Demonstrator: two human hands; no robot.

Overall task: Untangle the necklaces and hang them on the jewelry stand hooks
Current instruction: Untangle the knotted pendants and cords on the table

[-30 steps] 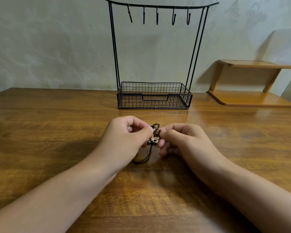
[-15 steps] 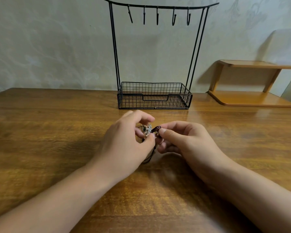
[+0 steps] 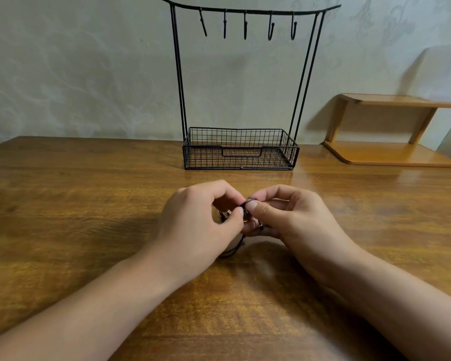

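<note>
Black stand (image 3: 241, 82): five bare hooks (image 3: 244, 26).

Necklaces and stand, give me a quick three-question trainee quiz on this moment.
1. True or false: a necklace already hangs on one of the hooks.
2. Multiple choice: where is the tangled necklaces bundle? A) in the wire basket B) pinched between the left hand and right hand C) on the wooden shelf
3. Fill in: the jewelry stand carries ___ hooks on its top bar.

Key: 1 false; 2 B; 3 five.
</note>
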